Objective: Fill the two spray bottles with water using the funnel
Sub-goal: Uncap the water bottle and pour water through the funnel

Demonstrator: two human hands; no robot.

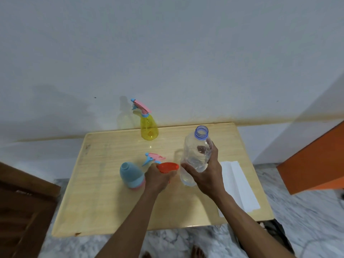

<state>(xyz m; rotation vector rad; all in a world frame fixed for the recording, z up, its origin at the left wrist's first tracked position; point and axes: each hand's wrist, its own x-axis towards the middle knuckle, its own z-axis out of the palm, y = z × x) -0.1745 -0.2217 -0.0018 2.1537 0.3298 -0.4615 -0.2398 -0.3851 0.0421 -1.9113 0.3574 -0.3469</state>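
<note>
While uncapped, water bottle [195, 155] (right hand [208, 177])

Both forearms are bare, no sleeves, left hand [158, 177] and right hand [206, 175] ungloved.

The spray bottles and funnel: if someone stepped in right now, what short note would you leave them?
Left hand grips the orange funnel. Right hand holds the clear water bottle, uncapped, with a little water inside.
Blue spray bottle stands open on the table; its spray head lies just behind the funnel. Yellow spray bottle stands at the far edge with its head on.
Done: blue bottle opened. How full either bottle is cannot be told.
Left: probably set the funnel in the blue bottle, pour, close it, then check the yellow one.
</note>
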